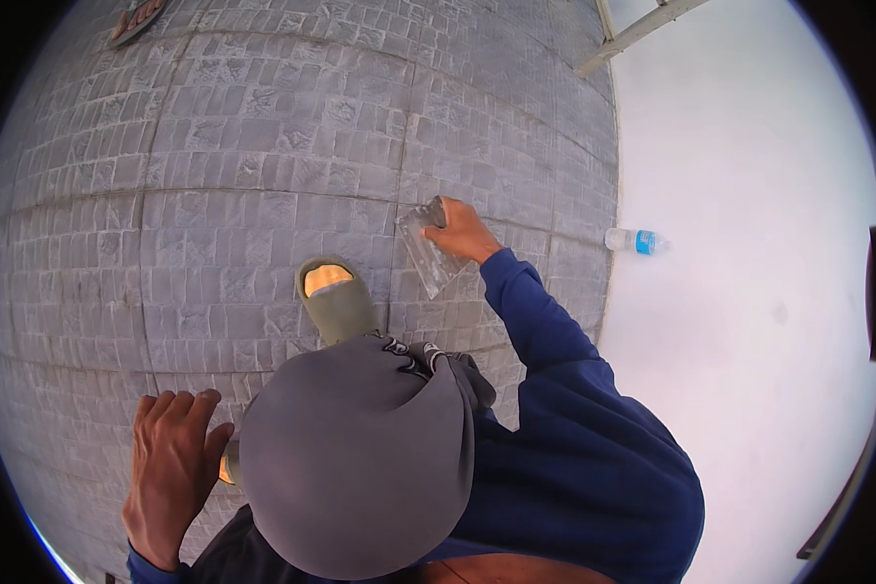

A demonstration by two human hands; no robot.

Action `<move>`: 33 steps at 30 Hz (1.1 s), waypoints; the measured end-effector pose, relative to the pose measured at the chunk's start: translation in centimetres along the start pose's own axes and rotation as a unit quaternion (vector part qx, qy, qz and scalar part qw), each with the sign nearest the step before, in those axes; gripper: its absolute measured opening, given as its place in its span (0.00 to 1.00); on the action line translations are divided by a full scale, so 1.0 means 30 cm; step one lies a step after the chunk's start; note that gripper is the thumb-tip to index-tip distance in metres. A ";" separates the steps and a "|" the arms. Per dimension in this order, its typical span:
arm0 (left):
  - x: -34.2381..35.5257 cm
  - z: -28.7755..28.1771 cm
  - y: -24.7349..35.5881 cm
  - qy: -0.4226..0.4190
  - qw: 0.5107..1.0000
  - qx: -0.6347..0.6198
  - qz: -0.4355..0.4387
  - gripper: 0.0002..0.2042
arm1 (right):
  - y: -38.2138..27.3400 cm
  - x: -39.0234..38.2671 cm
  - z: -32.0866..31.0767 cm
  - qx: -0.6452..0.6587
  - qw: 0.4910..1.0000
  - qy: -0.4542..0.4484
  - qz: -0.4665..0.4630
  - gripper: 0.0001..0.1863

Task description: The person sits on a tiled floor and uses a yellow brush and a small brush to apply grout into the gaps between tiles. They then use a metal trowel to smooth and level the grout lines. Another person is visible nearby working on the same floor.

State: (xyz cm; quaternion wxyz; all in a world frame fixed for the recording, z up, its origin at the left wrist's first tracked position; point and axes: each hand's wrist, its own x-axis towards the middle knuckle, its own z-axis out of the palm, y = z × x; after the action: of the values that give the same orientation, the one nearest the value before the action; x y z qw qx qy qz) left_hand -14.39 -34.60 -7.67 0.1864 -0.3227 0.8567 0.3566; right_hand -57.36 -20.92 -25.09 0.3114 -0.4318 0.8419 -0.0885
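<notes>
My right hand (465,234), stretched ahead at the end of a blue sleeve, is closed on the edge of a clear plastic bag (426,251). The bag looks flat and creased and hangs over the grey paving; whether anything is inside cannot be made out. At the lower left, my left hand (170,462) shows its back, the fingers loosely bent and the thumb apart. Nothing shows in it. Between my arms lies a rounded stretch of grey cloth (355,457), and an olive slide sandal (338,300) on a foot sticks out ahead of it.
Grey patterned paving (272,146) spreads ahead and to the left. A white wall (740,321) borders it on the right, with a clear bottle with a blue label (638,241) by its edge. A pale frame leg (637,37) stands at the upper right. Another foot in a sandal (138,23) shows at the upper left.
</notes>
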 end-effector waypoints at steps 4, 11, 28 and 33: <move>0.008 0.000 0.004 -0.011 1.000 -0.011 -0.015 0.17 | -0.026 0.083 -0.102 0.022 0.995 0.092 -0.038 0.20; 0.012 -0.006 0.020 0.030 0.999 0.004 0.013 0.18 | -0.003 0.481 -0.169 -0.037 0.972 0.230 -0.036 0.20; 0.034 0.003 0.021 0.052 0.997 0.039 0.028 0.16 | -0.040 0.746 -0.214 -0.135 0.972 0.193 -0.005 0.18; 0.042 -0.007 0.016 0.034 0.999 0.025 0.026 0.17 | 0.007 0.528 -0.135 -0.093 0.984 0.155 -0.006 0.19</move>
State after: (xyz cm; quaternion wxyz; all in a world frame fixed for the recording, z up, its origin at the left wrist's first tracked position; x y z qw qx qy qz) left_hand -15.65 -35.03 -7.97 0.1555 -0.3076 0.8793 0.3287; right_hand -66.79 -33.67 -29.08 0.1351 -0.4448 0.8820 -0.0769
